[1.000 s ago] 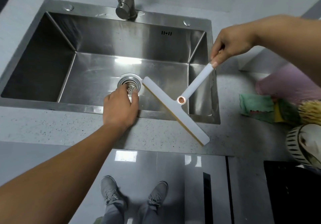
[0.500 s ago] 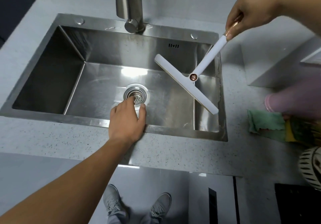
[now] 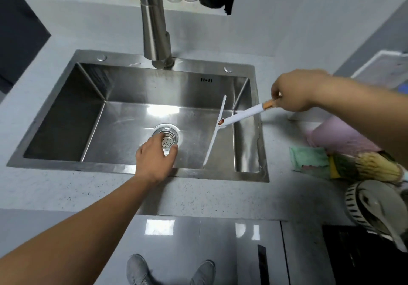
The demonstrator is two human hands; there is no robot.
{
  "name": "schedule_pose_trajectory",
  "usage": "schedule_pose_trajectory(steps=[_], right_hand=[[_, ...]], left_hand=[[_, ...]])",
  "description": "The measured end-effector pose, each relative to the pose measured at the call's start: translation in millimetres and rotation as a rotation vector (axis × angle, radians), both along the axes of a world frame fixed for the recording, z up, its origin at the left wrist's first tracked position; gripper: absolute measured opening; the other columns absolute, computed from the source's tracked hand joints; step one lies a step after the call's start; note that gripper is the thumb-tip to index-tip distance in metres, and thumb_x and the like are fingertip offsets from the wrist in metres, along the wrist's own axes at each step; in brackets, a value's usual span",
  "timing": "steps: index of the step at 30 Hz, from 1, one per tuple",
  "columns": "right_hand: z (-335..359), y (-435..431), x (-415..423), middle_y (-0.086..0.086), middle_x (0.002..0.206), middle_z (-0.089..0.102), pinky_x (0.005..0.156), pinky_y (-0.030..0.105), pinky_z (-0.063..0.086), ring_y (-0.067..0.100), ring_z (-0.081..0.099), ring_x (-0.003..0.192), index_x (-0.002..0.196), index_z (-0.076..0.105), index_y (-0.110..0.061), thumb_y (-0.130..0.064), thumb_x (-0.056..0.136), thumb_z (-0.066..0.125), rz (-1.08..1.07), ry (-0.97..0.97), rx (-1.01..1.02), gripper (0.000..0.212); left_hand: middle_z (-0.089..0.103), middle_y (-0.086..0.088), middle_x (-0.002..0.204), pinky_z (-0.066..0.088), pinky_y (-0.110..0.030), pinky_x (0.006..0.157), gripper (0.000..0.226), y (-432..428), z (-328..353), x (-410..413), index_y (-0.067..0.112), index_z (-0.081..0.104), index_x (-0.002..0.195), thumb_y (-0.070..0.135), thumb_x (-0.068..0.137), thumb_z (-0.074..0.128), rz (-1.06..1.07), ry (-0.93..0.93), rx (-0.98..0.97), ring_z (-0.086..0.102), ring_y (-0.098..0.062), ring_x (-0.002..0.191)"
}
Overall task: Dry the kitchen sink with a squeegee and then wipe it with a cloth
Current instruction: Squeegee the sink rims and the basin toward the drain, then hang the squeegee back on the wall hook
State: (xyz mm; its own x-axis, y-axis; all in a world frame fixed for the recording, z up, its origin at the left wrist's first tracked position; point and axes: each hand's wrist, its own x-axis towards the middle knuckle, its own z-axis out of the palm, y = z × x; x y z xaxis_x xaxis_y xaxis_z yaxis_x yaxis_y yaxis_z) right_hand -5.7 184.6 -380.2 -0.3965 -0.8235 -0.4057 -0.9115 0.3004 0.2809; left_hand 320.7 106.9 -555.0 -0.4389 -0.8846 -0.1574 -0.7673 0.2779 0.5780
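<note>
Two bare hands are at work over one stainless steel rectangular sink. The right hand is pinched around the copper-coloured end of one white T-shaped squeegee, fingers curled tight on the handle tip. The handle slants down over the sink's right rim and the long thin blade stands edge-on inside the basin, running from near the back wall to the front wall, right of the drain. The left hand holds nothing; it rests over the front rim with fingers loosely spread, the fingertips reaching the one round perforated metal drain strainer. One brushed steel tap rises behind the basin. On the speckled grey countertop to the right lies one green cloth, just beside a pink item too blurred to identify. Two grey shoes show below.
</note>
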Motion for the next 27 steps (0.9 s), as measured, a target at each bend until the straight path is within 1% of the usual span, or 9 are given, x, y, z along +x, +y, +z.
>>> schedule_pose_trajectory(steps=[3, 6, 9, 11, 13, 16, 21, 23, 27], right_hand=[[8.8, 14.2, 11.7, -0.004, 0.087, 0.067, 0.058, 0.029, 0.041, 0.023, 0.061, 0.083, 0.091, 0.071, -0.033, -0.061, 0.087, 0.06, -0.005, -0.057, -0.114, 0.03], [30.4, 18.8, 22.6, -0.006, 0.082, 0.066, 0.056, 0.027, 0.039, 0.021, 0.062, 0.079, 0.086, 0.069, -0.032, -0.069, 0.078, 0.065, 0.018, -0.044, -0.22, 0.038], [61.0, 16.7, 31.1, -0.006, 0.083, 0.064, 0.053, 0.026, 0.035, 0.021, 0.06, 0.077, 0.085, 0.065, -0.029, -0.056, 0.075, 0.075, 0.014, -0.039, -0.278, 0.03], [84.1, 12.7, 34.0, -0.005, 0.086, 0.065, 0.057, 0.029, 0.043, 0.022, 0.061, 0.079, 0.086, 0.065, -0.027, -0.041, 0.076, 0.077, 0.02, -0.074, -0.262, 0.021], [109.1, 8.2, 35.3, -0.006, 0.087, 0.064, 0.065, 0.031, 0.049, 0.02, 0.059, 0.08, 0.091, 0.066, -0.027, -0.034, 0.076, 0.076, 0.023, -0.119, -0.226, 0.019], [141.6, 1.1, 36.3, -0.014, 0.079, 0.056, 0.065, 0.029, 0.044, 0.007, 0.053, 0.071, 0.093, 0.064, -0.03, -0.03, 0.073, 0.082, -0.01, -0.162, -0.228, 0.026], [176.6, -10.6, 41.7, -0.009, 0.081, 0.063, 0.062, 0.028, 0.039, 0.011, 0.053, 0.071, 0.093, 0.067, -0.025, -0.029, 0.07, 0.084, -0.068, -0.13, -0.318, 0.029], [192.9, -17.7, 45.2, -0.008, 0.082, 0.063, 0.062, 0.028, 0.038, 0.013, 0.053, 0.074, 0.094, 0.068, -0.024, -0.031, 0.07, 0.084, -0.071, -0.094, -0.34, 0.029], [229.8, -24.9, 50.3, -0.013, 0.087, 0.06, 0.061, 0.029, 0.038, 0.014, 0.052, 0.08, 0.097, 0.066, -0.032, -0.056, 0.071, 0.078, -0.091, 0.136, -0.428, 0.038]], left_hand=[[0.063, -0.005, 0.13, 0.044, -0.038, 0.1, 0.035, -0.8, 36.4, -23.5, 0.016, 0.062, 0.126, 0.031, 0.095, 0.06, -0.123, 0.072, -0.035, 0.058, -0.027, 0.118], [0.066, -0.002, 0.126, 0.046, -0.03, 0.097, 0.031, 1.4, 85.9, -63.8, 0.015, 0.068, 0.123, 0.028, 0.095, 0.062, -0.279, 0.222, -0.031, 0.061, -0.019, 0.115], [0.067, 0.002, 0.128, 0.045, -0.024, 0.095, 0.035, -0.4, 133.9, -102.8, 0.02, 0.067, 0.127, 0.03, 0.094, 0.065, -0.411, 0.325, 0.014, 0.061, -0.015, 0.114], [0.065, 0.004, 0.134, 0.044, -0.026, 0.101, 0.04, -8.0, 160.8, -123.6, 0.021, 0.065, 0.132, 0.031, 0.093, 0.065, -0.491, 0.341, 0.041, 0.059, -0.014, 0.121], [0.069, 0.004, 0.126, 0.043, -0.028, 0.103, 0.037, -18.2, 182.6, -140.3, 0.017, 0.068, 0.128, 0.028, 0.092, 0.067, -0.566, 0.388, 0.094, 0.059, -0.013, 0.121], [0.073, 0.003, 0.116, 0.047, -0.03, 0.102, 0.032, -35.5, 207.4, -159.2, 0.014, 0.073, 0.12, 0.024, 0.09, 0.073, -0.632, 0.493, 0.237, 0.065, -0.01, 0.112], [0.078, -0.003, 0.103, 0.05, -0.017, 0.086, 0.017, -60.4, 235.2, -174.9, 0.016, 0.078, 0.104, 0.013, 0.088, 0.075, -0.767, 0.602, 0.461, 0.067, -0.002, 0.089], [0.076, -0.008, 0.099, 0.051, -0.018, 0.085, 0.016, -72.0, 250.5, -179.6, 0.017, 0.077, 0.1, 0.008, 0.087, 0.074, -0.797, 0.634, 0.507, 0.065, -0.006, 0.085], [0.073, -0.008, 0.085, 0.052, -0.02, 0.08, 0.016, -94.9, 278.6, -190.7, 0.018, 0.075, 0.092, 0.004, 0.083, 0.077, -0.813, 0.68, 0.532, 0.063, -0.007, 0.075]])
